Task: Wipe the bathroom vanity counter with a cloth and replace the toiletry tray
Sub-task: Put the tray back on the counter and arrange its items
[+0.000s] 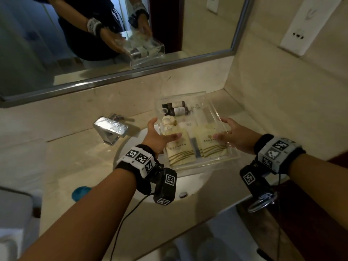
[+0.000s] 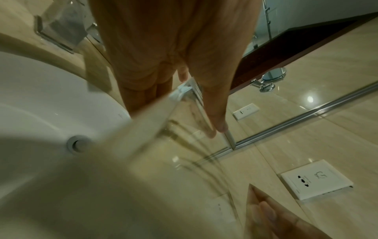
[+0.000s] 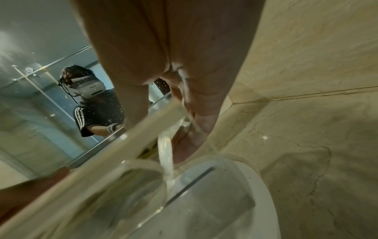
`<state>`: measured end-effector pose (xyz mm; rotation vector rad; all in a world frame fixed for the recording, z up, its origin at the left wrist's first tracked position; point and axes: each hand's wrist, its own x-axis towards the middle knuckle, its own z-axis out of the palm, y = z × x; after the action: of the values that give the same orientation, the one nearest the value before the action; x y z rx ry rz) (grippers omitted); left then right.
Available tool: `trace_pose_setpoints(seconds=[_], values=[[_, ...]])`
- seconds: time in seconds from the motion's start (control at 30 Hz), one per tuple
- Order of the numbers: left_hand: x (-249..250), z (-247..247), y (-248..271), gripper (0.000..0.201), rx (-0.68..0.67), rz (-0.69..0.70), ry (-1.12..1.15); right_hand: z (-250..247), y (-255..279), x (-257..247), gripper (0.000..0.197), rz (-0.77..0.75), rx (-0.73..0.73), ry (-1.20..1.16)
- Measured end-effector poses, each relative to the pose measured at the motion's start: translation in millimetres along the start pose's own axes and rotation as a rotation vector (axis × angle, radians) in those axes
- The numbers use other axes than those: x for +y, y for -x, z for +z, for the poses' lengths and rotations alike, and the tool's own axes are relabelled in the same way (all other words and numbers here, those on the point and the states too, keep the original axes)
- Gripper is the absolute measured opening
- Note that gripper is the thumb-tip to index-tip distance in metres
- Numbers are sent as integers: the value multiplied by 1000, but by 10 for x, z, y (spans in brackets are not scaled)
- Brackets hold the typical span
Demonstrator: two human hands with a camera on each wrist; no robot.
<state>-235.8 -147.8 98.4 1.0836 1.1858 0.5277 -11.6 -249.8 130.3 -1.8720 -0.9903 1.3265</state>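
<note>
A clear acrylic toiletry tray [image 1: 208, 163] is held in the air over the right side of the sink [image 1: 130, 147], tilted a little. It carries two dark bottles [image 1: 177, 108], small round caps and cream sachets [image 1: 178, 147]. My left hand [image 1: 162, 132] grips its left wall, thumb inside and fingers beneath. On the opposite wall my right hand [image 1: 226, 131] holds it the same way. The left wrist view shows my thumb along the tray wall [image 2: 184, 103]; in the right wrist view the tray edge [image 3: 102, 155] runs under my palm. A blue bunched cloth-like thing [image 1: 81, 193] lies on the counter [image 1: 75, 157] at the left.
A chrome faucet [image 1: 111, 129] stands behind the sink, left of the tray. The mirror [image 1: 94, 44] and a marble side wall with a white socket plate [image 1: 301, 31] close the back and right. White towels [image 1: 18, 166] lie at far left; a chrome ring [image 1: 261, 204] hangs below the counter edge.
</note>
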Motion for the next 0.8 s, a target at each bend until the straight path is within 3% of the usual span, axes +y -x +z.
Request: trace_pose_setpoints(seconds=[0.27,0.8], values=[[-14,153,-299,99,-24,-53,73,-211,-332,62,71,31,-42,24],[31,898,-1142,106,21,-178,125,-894,-1373,468,79,110,-25,-34]])
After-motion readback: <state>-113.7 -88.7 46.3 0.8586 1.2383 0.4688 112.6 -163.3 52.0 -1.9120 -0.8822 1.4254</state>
